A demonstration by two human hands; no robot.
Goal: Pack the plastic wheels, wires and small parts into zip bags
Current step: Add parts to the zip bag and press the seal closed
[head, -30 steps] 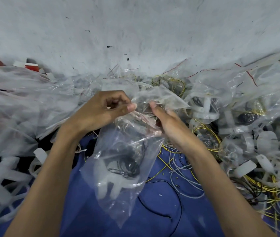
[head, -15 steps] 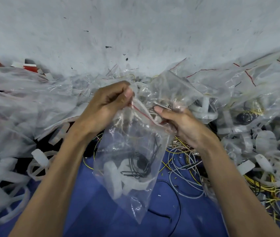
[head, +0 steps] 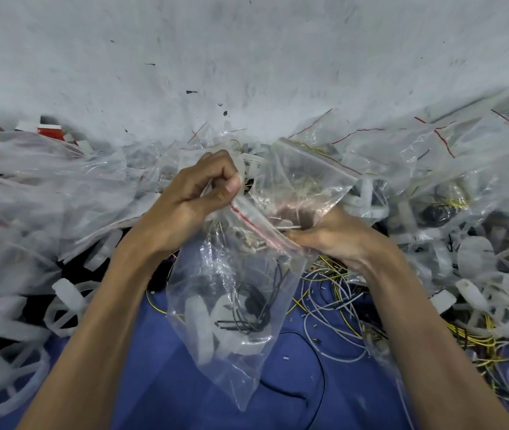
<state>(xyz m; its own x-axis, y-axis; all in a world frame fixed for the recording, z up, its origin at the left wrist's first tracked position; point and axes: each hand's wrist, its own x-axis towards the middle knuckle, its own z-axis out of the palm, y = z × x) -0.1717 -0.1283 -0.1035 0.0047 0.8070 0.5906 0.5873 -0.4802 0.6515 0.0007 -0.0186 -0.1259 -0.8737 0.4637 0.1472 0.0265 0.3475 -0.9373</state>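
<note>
A clear zip bag (head: 231,342) with a red seal line hangs between my hands. Inside it lie a white plastic wheel (head: 206,318) and a coil of black wire (head: 253,308). My left hand (head: 194,200) pinches the left end of the seal between thumb and curled fingers. At the right end of the seal, my right hand (head: 334,237) pinches the strip. A second, empty clear zip bag (head: 302,178) stands just behind the held one, over my right fingers.
Heaps of clear bags (head: 38,193) and white plastic wheels (head: 66,305) crowd the left. On the right lie more wheels (head: 492,293), filled bags and tangles of yellow and grey wires (head: 334,296). Blue cloth (head: 166,383) shows below; a grey wall (head: 247,57) is behind.
Both hands have spread apart along the top of the bag, left going up, right going right and down. The red seal line is now stretched straight between them.
</note>
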